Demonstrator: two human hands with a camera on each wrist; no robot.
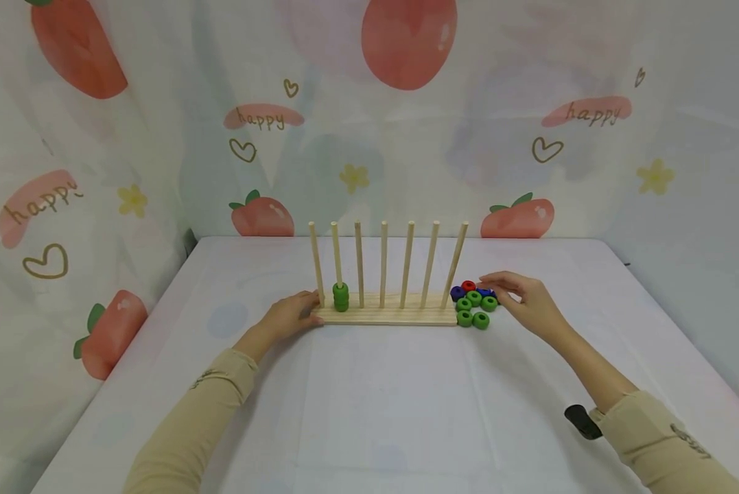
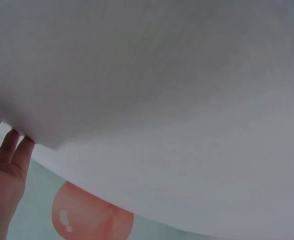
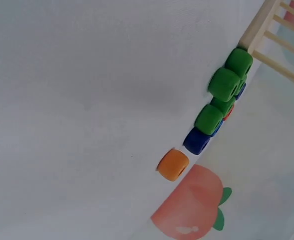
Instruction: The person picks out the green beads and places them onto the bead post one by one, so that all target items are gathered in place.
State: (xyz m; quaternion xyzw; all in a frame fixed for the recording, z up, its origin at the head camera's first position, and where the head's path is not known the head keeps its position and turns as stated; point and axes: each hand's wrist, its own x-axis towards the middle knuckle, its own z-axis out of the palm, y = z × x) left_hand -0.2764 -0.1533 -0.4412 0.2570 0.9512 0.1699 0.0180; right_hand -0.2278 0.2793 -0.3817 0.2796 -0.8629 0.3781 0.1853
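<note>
A wooden peg rack (image 1: 388,317) with several upright pegs stands on the table. Green beads (image 1: 341,298) are stacked on its second peg from the left. My left hand (image 1: 287,317) holds the rack's left end, thumb at the front edge and fingers farther back; in the left wrist view its fingers (image 2: 23,152) touch the table by the base. At the right end lie loose beads: several green (image 1: 481,320), a red (image 1: 468,285) and some blue (image 1: 458,293). Over them hovers my right hand (image 1: 530,302), fingers loosely bent, no bead seen between them.
In the right wrist view an orange bead (image 3: 173,165) lies just past a dark blue bead (image 3: 196,141); my right hand covers that spot in the head view. Behind the table hangs a patterned curtain (image 1: 406,151). A black strap piece (image 1: 582,422) sits by the right cuff.
</note>
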